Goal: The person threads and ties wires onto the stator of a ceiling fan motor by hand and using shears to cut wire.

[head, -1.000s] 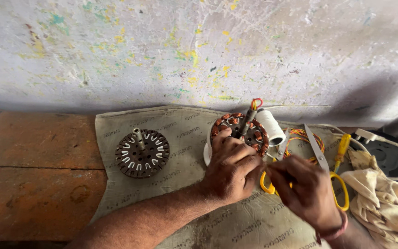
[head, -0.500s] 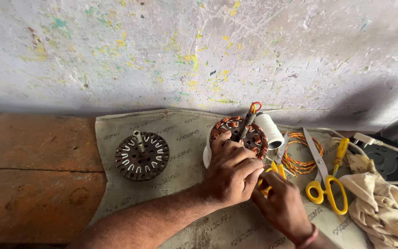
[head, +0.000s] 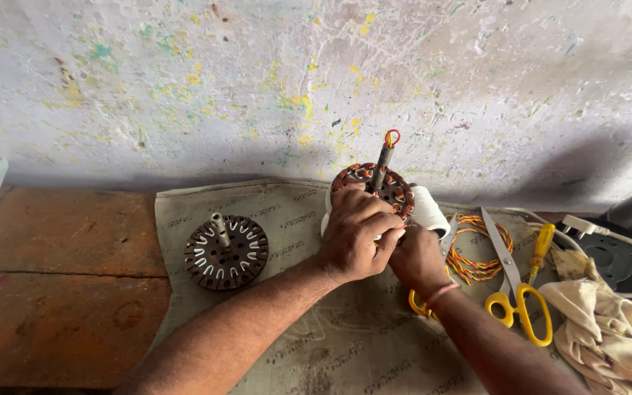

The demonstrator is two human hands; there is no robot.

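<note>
My left hand (head: 356, 238) rests over a copper-wound motor stator (head: 373, 186); my right hand (head: 417, 257) presses just beside it. Yellow-handled scissors (head: 513, 281) and twisted orange wire (head: 480, 249) lie to the right, a bare stator core (head: 226, 251) to the left, on sacking.

Soft, even daylight fills the scene, bright enough to show every paint fleck on the wall (head: 272, 80) without glare. A broad, diffuse shadow darkens the wall's lower right, with a thinner band of shade running along its base above the surface (head: 53, 292). The hands (head: 382, 245) cast only faint shadows on the cloth (head: 345, 344) beneath them, suggesting light from above and the left. Focus is sharp across the centre, down to the copper windings (head: 396, 192). The wide lens bows the wall line and stretches the forearms at the bottom edge; the far right corner falls dim and slightly soft.
</note>
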